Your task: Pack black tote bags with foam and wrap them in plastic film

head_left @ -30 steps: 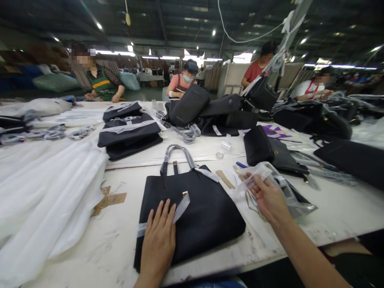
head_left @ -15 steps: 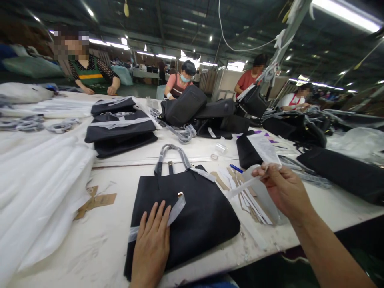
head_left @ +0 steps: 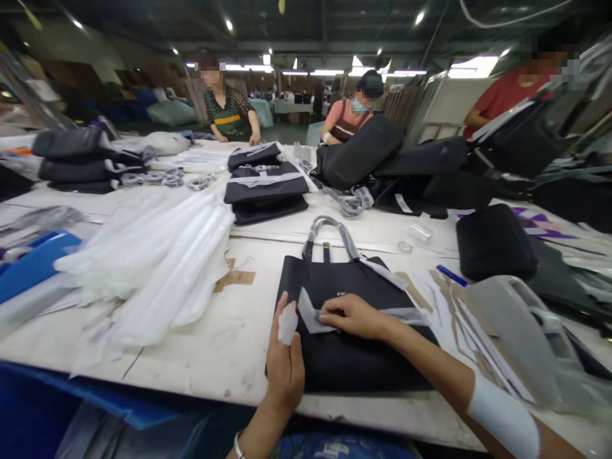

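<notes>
A black handbag (head_left: pixel 363 363) lies flat on the table, its wrapped handles (head_left: pixel 329 223) pointing away from me. My right hand (head_left: pixel 351 315) is over the middle of the bag, fingers pinched on a translucent strip (head_left: pixel 312 313) near the small metal clasp. Another translucent band (head_left: pixel 406 315) runs across the bag's right side. My left hand (head_left: pixel 285 363) is at the bag's left edge, palm turned up and fingers extended, with a small white piece (head_left: pixel 287 324) lying against the fingers.
White wrapping sheets (head_left: pixel 167 268) lie left. Stacked black bags (head_left: pixel 268 191) and larger black bags (head_left: pixel 363 153) stand behind. Paper strips (head_left: pixel 473 331), a blue pen (head_left: pixel 451 275) and a grey plastic piece (head_left: pixel 516 331) lie right. Several people work across the table.
The view has swung left. My right hand has moved from beyond the bag's right side onto its middle. My left hand has lifted from the bag and turned palm up, showing a white piece.
</notes>
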A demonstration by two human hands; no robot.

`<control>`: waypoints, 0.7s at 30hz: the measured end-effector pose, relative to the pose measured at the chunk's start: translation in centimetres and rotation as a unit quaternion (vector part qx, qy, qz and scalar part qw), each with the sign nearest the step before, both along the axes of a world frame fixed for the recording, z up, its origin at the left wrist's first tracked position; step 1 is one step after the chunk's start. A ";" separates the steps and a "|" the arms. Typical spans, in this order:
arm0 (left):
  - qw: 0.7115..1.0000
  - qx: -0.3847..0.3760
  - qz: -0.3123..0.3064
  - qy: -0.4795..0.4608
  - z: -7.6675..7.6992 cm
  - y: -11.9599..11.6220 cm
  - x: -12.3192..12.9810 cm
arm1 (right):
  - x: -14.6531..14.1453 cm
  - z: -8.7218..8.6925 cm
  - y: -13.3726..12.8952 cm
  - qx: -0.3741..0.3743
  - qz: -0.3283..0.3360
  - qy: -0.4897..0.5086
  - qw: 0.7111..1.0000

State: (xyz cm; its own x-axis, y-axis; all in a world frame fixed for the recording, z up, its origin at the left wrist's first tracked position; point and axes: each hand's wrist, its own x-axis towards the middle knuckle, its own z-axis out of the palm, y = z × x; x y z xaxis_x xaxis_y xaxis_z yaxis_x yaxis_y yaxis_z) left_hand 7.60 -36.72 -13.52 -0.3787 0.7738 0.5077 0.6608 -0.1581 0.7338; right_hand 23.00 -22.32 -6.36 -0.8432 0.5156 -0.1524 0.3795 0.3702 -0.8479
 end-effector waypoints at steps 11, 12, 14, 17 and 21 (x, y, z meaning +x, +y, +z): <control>0.979 -0.062 -0.075 0.179 0.9 1.2 0.7 | -0.7 -3.1 -1.4 0.295 -0.037 0.045 0.954; 0.973 -0.078 -0.065 0.205 0.8 1.4 0.7 | -0.5 -3.0 -1.5 0.311 -0.033 0.049 0.949; 0.965 -0.092 -0.049 0.240 0.4 1.7 0.8 | 0.5 -2.4 -1.9 0.348 -0.034 0.049 0.936; 0.963 -0.095 -0.043 0.248 0.1 1.9 0.6 | 3.4 -1.7 -3.2 0.399 -0.067 0.016 0.914; 0.972 -0.097 -0.057 0.207 0.2 1.8 0.4 | 6.9 -2.6 -5.2 0.402 -0.083 -0.054 0.910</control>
